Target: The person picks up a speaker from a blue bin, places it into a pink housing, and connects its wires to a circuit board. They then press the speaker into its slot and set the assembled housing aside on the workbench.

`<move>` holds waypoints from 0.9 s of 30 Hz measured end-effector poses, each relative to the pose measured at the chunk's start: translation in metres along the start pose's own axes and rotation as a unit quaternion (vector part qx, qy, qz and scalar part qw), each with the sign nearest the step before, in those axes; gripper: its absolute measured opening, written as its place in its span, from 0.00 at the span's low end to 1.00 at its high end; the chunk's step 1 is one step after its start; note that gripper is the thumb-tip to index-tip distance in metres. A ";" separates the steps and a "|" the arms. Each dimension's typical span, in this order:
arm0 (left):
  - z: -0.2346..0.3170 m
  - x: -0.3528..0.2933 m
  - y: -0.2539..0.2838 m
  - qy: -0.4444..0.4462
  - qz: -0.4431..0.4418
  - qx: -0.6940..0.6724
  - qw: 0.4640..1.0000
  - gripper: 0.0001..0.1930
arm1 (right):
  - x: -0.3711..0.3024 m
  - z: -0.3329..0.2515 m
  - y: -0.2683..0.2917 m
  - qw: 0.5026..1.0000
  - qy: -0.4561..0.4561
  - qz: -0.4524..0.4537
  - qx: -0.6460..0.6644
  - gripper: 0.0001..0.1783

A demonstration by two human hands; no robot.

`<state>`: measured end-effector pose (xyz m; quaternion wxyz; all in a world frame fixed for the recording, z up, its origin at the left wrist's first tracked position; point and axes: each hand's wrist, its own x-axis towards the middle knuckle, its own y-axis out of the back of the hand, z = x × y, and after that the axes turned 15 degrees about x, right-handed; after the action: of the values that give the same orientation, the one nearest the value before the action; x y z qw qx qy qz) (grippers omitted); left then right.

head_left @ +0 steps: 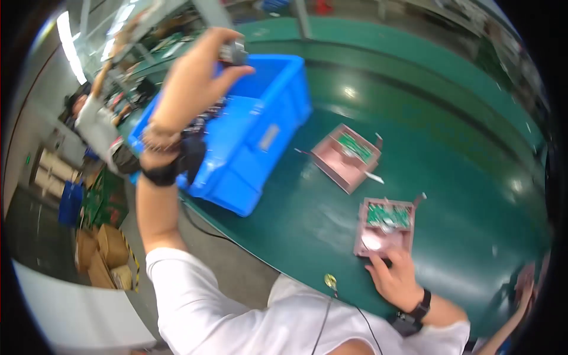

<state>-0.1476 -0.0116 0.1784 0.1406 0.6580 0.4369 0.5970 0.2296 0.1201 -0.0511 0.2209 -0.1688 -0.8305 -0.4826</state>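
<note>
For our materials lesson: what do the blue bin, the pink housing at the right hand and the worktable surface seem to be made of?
Blue bin: probably moulded plastic, glossy, judging by its even colour and bright highlights.
Pink housing: likely thin-walled plastic, more matte; blur leaves painted metal possible.
Worktable surface: smooth, semi-gloss green covering, perhaps rubber or laminate, given its soft reflections.

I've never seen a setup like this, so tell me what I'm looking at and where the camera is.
There's no machine here: these are a person's own bare hands, seen by a fisheye camera worn on their head, which makes straight edges bend. The left hand, raised near a blue bin, holds a small dark grey object, too blurred to name. The right hand is at the near edge of an open pink box containing a green circuit board. A similar box lies farther away on the green table.
</note>
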 end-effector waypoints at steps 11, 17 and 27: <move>0.212 -0.068 -0.025 -0.196 -0.134 -0.343 0.909 0.28 | 0.029 -0.013 0.046 0.932 -0.041 0.172 0.318 0.27; 0.241 -0.096 -0.056 -0.024 -0.236 -0.530 0.814 0.33 | 0.021 -0.007 0.048 0.967 0.012 0.120 0.224 0.26; 0.238 -0.109 -0.059 -0.049 -0.192 -0.503 0.841 0.30 | 0.022 -0.021 0.049 0.998 0.025 0.028 0.050 0.31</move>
<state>0.0550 0.0211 0.0057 0.5854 0.4281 0.1867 0.6627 0.2395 0.1269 0.0056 0.2633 -0.1685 -0.8428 -0.4383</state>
